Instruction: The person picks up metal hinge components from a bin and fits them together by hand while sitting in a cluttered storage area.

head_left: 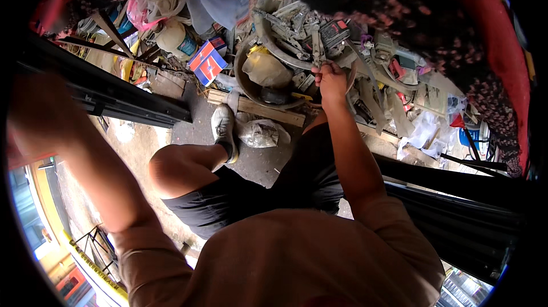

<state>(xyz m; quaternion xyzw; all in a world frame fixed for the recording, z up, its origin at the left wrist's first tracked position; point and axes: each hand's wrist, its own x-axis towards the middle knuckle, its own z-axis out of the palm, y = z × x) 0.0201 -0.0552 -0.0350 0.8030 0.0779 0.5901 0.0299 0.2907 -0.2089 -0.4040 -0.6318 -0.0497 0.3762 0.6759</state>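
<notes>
Counted one left hand (37,115) and one right hand (332,82), two in all; found one pale shoe (223,124), one red, white and blue box (209,62), one round tub (240,78), one cream bundle (267,70), one pink bag (137,14) and at least two whitish plastic bags (260,134); could not number the metal parts (316,44), too many and overlapped

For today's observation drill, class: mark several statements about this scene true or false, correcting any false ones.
1. The right hand is among the clutter, with its fingers curled. True.
2. The blue-and-red package lies right of the round basin. False: the package lies left of the basin.
3. A translucent plastic bag lies beside the pale shoe. True.
4. The left hand appears sharp and clear. False: the left hand is blurred.
5. The person wears long trousers. False: they wear black shorts, one knee showing bare.
</notes>
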